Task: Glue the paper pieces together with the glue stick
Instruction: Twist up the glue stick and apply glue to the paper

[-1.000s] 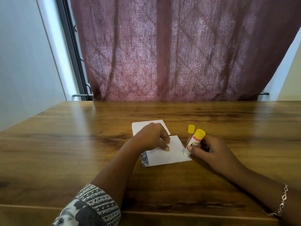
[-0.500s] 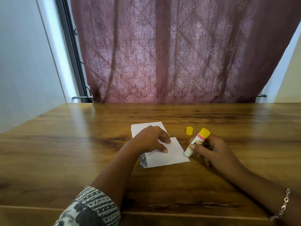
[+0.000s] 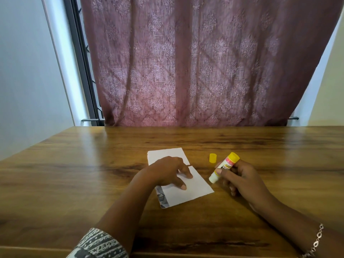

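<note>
Two white paper pieces lie on the wooden table [image 3: 74, 183]. The near piece [image 3: 193, 192] has a printed strip along its left edge and overlaps the far piece [image 3: 163, 155]. My left hand [image 3: 167, 172] presses the near piece down with its fingertips. My right hand [image 3: 240, 177] grips the glue stick [image 3: 223, 167], white with a yellow end, tilted with its open tip pointing down-left, just off the paper's right edge. The yellow cap [image 3: 212, 157] stands on the table behind the stick.
A patterned maroon curtain [image 3: 204, 62] hangs behind the table's far edge, with a dark window frame [image 3: 81, 62] to its left. A bracelet [image 3: 316, 243] is on my right wrist.
My right hand has drawn the glue stick away from the paper's right edge, rightward and slightly up. My left hand stays on the paper, its fingers spread a little more.
</note>
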`<action>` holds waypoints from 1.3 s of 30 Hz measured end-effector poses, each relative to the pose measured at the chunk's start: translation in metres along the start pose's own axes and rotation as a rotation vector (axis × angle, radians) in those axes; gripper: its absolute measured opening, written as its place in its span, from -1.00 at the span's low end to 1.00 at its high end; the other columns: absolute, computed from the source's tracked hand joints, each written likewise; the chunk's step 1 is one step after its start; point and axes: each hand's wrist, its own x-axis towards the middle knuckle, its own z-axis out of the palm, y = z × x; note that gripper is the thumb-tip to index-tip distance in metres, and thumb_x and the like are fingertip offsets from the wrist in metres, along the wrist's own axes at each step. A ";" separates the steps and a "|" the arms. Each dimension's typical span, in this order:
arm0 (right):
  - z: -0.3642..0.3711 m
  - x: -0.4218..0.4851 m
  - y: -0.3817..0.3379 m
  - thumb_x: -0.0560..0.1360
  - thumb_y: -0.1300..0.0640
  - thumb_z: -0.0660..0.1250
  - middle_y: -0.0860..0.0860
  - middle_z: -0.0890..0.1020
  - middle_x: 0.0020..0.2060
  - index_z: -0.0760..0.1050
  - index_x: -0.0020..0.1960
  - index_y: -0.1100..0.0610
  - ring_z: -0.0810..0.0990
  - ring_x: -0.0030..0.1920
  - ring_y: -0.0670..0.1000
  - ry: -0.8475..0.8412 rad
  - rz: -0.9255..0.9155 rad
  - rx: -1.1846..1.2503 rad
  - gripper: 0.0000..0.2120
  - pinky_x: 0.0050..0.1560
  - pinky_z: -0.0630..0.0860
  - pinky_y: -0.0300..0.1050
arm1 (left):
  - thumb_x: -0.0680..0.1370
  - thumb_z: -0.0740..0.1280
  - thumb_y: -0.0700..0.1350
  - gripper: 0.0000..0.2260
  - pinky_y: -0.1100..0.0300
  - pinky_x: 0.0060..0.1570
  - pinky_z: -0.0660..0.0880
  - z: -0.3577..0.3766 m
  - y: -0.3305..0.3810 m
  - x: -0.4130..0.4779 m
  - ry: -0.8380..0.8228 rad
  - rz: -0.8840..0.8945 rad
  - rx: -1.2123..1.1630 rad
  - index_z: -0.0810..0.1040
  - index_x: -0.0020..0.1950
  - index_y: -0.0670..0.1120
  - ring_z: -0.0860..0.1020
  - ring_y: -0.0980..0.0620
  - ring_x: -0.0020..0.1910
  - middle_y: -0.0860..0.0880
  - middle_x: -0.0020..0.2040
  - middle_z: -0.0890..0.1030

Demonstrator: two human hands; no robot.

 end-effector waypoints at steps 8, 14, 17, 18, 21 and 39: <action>0.000 0.000 0.000 0.46 0.18 0.31 -0.03 0.49 -0.55 0.53 -0.15 0.13 0.38 -0.63 -0.16 0.003 0.009 0.013 -0.96 -0.57 0.34 -0.30 | 0.44 0.40 0.02 -0.66 0.14 0.18 0.36 0.005 0.011 -0.004 0.095 -0.084 0.093 0.50 0.13 -0.10 0.43 -0.02 0.18 -0.04 0.22 0.51; 0.000 0.001 0.001 0.46 0.17 0.31 -0.01 0.50 -0.52 0.52 -0.16 0.12 0.38 -0.61 -0.14 0.007 0.026 0.028 -0.95 -0.55 0.34 -0.26 | 0.44 0.33 0.17 -0.61 0.09 0.17 0.36 0.014 0.022 -0.003 0.209 -0.176 0.261 0.48 0.09 -0.09 0.45 -0.04 0.15 -0.07 0.17 0.54; 0.000 0.003 0.002 0.46 0.16 0.31 0.00 0.50 -0.53 0.50 -0.21 0.12 0.39 -0.62 -0.14 0.034 0.026 0.033 -0.92 -0.53 0.36 -0.25 | 0.46 0.27 0.21 -0.54 0.04 0.21 0.32 0.020 0.026 0.000 0.264 -0.212 0.357 0.45 0.19 -0.09 0.44 -0.07 0.20 -0.09 0.21 0.52; -0.001 0.004 0.002 0.46 0.16 0.31 0.01 0.51 -0.51 0.49 -0.22 0.12 0.40 -0.62 -0.14 0.052 0.026 0.031 -0.91 -0.53 0.36 -0.25 | 0.47 0.25 0.22 -0.52 0.02 0.23 0.30 0.022 0.027 0.001 0.276 -0.223 0.381 0.44 0.22 -0.10 0.43 -0.08 0.23 -0.09 0.23 0.51; -0.002 0.008 0.005 0.46 0.14 0.31 0.05 0.53 -0.46 0.47 -0.22 0.11 0.43 -0.57 -0.10 0.111 0.021 0.009 -0.91 -0.51 0.41 -0.23 | 0.48 0.20 0.26 -0.46 -0.07 0.29 0.26 0.029 0.031 0.004 0.299 -0.274 0.433 0.39 0.29 -0.09 0.38 -0.12 0.29 -0.11 0.29 0.48; 0.013 0.052 0.016 0.50 0.09 0.26 -0.02 0.49 -0.41 0.47 -0.06 0.21 0.44 -0.47 -0.10 0.094 -0.071 -0.308 -0.83 -0.55 0.34 -0.43 | 0.50 0.34 -0.09 -0.71 0.19 0.16 0.44 0.022 0.033 0.002 0.271 -0.137 -0.018 0.54 0.21 -0.07 0.51 0.00 0.16 -0.06 0.23 0.57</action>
